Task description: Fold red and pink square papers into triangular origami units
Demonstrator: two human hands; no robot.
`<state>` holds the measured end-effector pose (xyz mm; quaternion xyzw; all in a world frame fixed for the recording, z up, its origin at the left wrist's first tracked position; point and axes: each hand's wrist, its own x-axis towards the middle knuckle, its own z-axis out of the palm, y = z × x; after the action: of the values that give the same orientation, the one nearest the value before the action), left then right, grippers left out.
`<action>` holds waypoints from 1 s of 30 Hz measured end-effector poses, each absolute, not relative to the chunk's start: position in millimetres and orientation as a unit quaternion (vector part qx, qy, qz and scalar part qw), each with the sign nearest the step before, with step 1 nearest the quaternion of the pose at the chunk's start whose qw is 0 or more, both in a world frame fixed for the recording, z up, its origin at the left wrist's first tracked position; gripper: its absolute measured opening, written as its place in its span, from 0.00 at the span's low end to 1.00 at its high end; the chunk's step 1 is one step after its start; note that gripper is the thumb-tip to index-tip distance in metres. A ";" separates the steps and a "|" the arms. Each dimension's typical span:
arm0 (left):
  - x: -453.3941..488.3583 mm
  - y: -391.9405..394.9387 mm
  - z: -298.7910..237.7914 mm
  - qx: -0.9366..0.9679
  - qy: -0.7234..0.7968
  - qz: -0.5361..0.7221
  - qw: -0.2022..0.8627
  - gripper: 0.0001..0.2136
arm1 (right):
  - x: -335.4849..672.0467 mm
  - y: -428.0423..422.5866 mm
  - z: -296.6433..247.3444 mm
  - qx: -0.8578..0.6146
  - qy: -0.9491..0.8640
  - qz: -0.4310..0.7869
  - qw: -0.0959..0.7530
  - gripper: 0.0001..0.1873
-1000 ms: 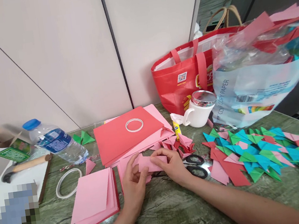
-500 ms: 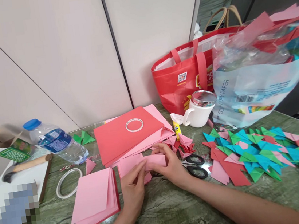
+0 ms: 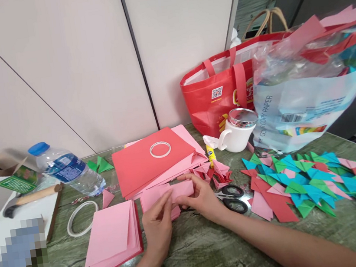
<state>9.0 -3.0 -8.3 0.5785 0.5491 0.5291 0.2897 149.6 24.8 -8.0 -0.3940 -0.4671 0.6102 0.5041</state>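
A small folded strip of pink paper [image 3: 184, 188] is held between my two hands above the table. My left hand [image 3: 158, 219] pinches its left end, thumb against fingers. At its right end, my right hand [image 3: 202, 196] grips it with the thumb below and the fingers behind. Under and behind the left fingers lies more pink paper [image 3: 149, 197], partly hidden. To the left rests a stack of pink paper squares [image 3: 109, 234]. Scissors with black handles [image 3: 234, 198] lie just right of my right hand, beside small folded red and pink pieces [image 3: 220, 174].
Red and pink sheets [image 3: 145, 159] lie at the back with a tape roll [image 3: 160, 149] on top. A water bottle [image 3: 67, 167], another tape roll [image 3: 82, 218] and a hammer [image 3: 32, 196] are left. Right are a white mug [image 3: 235, 137], folded coloured pieces [image 3: 308, 177] and a paper-filled bag [image 3: 305, 103].
Both hands have shifted very slightly left with the strip of pink paper. The grip looks the same, and the other things have stayed in place.
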 end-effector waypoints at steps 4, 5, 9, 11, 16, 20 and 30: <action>8.5 -4.0 -11.0 0.571 0.556 0.532 0.286 0.10 | 148.5 25.3 -9.0 -0.374 -0.444 0.624 0.522 0.24; 8.4 -3.8 -11.9 0.565 0.558 0.532 0.294 0.10 | 148.4 25.4 -9.7 -0.375 -0.444 0.621 0.526 0.24; 9.2 0.6 -14.8 0.467 0.559 0.555 0.401 0.12 | 147.9 25.7 -12.4 -0.365 -0.439 0.622 0.536 0.24; 10.1 3.6 -15.5 0.415 0.542 0.572 0.455 0.13 | 147.5 25.9 -12.5 -0.353 -0.431 0.631 0.540 0.24; 9.9 6.9 -15.5 0.353 0.529 0.601 0.484 0.14 | 146.9 26.7 -10.1 -0.321 -0.410 0.642 0.563 0.27; 9.0 7.2 -15.2 0.333 0.520 0.619 0.485 0.14 | 147.5 27.9 -10.4 -0.315 -0.408 0.639 0.571 0.25; 10.1 7.6 -14.2 0.337 0.511 0.637 0.468 0.15 | 149.4 20.8 -13.5 -0.355 -0.473 0.574 0.566 0.19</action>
<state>10.1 7.6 -14.2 0.3374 0.5110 0.6372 0.4681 149.4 20.8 -13.5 -0.3552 -0.4728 0.5743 0.5661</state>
